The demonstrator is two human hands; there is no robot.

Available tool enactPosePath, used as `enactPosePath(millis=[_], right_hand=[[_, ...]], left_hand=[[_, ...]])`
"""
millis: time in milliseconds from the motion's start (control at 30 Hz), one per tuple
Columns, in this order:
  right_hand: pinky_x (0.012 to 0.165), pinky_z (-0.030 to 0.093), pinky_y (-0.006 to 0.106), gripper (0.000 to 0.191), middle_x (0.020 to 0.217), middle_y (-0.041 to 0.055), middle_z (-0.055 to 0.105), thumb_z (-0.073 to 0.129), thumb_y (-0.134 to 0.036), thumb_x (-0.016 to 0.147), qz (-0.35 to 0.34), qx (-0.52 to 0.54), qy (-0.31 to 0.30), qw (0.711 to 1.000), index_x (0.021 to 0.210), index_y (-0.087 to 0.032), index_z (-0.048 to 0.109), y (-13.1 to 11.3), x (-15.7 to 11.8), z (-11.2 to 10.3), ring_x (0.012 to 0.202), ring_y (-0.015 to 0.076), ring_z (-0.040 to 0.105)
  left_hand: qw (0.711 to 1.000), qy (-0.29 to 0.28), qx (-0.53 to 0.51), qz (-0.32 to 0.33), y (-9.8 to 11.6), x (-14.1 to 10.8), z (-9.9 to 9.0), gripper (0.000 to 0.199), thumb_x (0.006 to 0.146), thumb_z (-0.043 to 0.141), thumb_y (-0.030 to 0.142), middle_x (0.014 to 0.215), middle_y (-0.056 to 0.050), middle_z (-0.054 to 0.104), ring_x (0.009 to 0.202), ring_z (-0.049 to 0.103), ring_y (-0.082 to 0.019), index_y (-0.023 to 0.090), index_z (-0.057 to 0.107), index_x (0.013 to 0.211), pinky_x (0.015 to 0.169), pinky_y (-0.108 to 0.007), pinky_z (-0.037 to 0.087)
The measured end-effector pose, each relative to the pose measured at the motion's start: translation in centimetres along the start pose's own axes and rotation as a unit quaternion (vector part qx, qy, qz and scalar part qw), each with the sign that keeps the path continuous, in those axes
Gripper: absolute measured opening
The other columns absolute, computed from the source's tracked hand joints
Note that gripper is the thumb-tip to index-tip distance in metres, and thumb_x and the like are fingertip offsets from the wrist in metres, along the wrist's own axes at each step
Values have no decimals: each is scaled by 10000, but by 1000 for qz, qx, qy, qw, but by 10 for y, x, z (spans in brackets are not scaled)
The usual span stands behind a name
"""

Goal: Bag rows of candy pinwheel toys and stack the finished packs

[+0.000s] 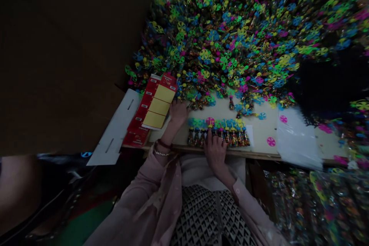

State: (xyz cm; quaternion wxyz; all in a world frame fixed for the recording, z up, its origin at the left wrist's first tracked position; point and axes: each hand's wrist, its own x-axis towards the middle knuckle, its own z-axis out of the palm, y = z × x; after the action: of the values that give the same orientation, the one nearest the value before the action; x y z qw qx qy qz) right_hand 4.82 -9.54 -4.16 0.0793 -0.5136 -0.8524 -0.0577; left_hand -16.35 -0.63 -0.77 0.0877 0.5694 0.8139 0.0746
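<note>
Near the table's front edge, a row of small candy-filled bottles [234, 137] with colourful fan-shaped tops lies side by side on a white card [249, 134]. My right hand [215, 150] rests at the row's near side, fingers bent onto the bottles; whether it grips one is not clear. My left hand [178, 113] reaches to the near edge of the big pile, beside the red and yellow printed cards [158, 105]. Its fingertips are dim and blurred near a few loose bottles [197, 104].
A huge pile of fan-topped bottles [230, 38] covers the table's back. A large cardboard box [63, 61] stands left, with a white slotted card [115, 127] beside it. Clear plastic bags [298, 136] lie right; filled bags [331, 200] sit below. A black cloth-like thing [331, 84] lies right.
</note>
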Motion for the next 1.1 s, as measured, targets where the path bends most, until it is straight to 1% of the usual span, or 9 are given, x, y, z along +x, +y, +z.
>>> enactPosePath(millis=[200,333,467,567,700,767,867,967,1100], right_hand=[[770,339,385,525,994,152,637,401,-476,944,-25,26,-85,996,1333,-136,498,10,21,-29,946,274,505],[795,345,345,338,932,103,688,379,-360,973,-29,59,-194,979,1069,-188,653,19,62,-49,914,233,583],[785,367,326,277,864,111,706,441,-336,949,-87,52,-284,953,984,-171,662,24,88,-54,804,217,634],[740,385,302,336,849,98,703,399,-398,960,-78,75,-270,957,992,-189,661,34,104,-46,803,218,638],[773,408,290,352,1030,99,667,346,-357,975,-23,126,-154,980,1157,-200,603,47,149,-21,977,223,595],[826,412,309,363,1157,117,618,387,-306,958,-47,128,-134,981,1269,-193,536,47,172,-4,1069,240,549],[884,403,369,382,1323,146,506,412,-240,935,-95,108,-160,977,1299,-182,513,39,191,18,1135,269,497],[908,395,418,350,1346,172,462,388,-203,927,-87,93,-176,976,1229,-159,560,36,187,26,1162,288,465],[861,424,399,394,1161,172,560,385,-216,917,-45,153,-123,979,1288,-149,497,55,162,13,1070,277,511]], left_hand=[[998,37,38,-29,1,-37,28,316,891,459,249,1192,-172,566,1114,500,-309,158,565,1175,918,-410,398],[995,71,28,-58,3,-31,30,336,896,452,306,1242,-178,527,1122,480,-319,136,556,1167,912,-418,388],[996,85,-14,-17,12,-9,29,361,930,388,378,1215,-165,560,1123,483,-317,147,568,1141,927,-435,360],[996,79,-38,-6,23,13,32,372,923,419,393,1186,-190,583,1133,486,-327,116,582,1111,945,-447,342],[991,68,-116,-26,23,25,30,260,920,441,279,1056,-171,645,1088,536,-296,111,613,1018,963,-449,333],[974,62,-217,-31,14,15,26,255,924,444,295,985,-128,669,981,588,-248,127,618,1006,916,-400,383],[920,20,-390,-37,-5,-19,22,309,927,423,364,839,-62,679,768,606,-168,140,635,946,741,-283,447],[880,-9,-470,-66,-15,-65,22,330,906,443,401,814,-38,670,725,593,-140,144,634,987,668,-241,448],[870,-19,-484,-93,-9,-110,22,430,891,486,391,819,-15,646,716,592,-127,169,499,1259,660,-232,459]])
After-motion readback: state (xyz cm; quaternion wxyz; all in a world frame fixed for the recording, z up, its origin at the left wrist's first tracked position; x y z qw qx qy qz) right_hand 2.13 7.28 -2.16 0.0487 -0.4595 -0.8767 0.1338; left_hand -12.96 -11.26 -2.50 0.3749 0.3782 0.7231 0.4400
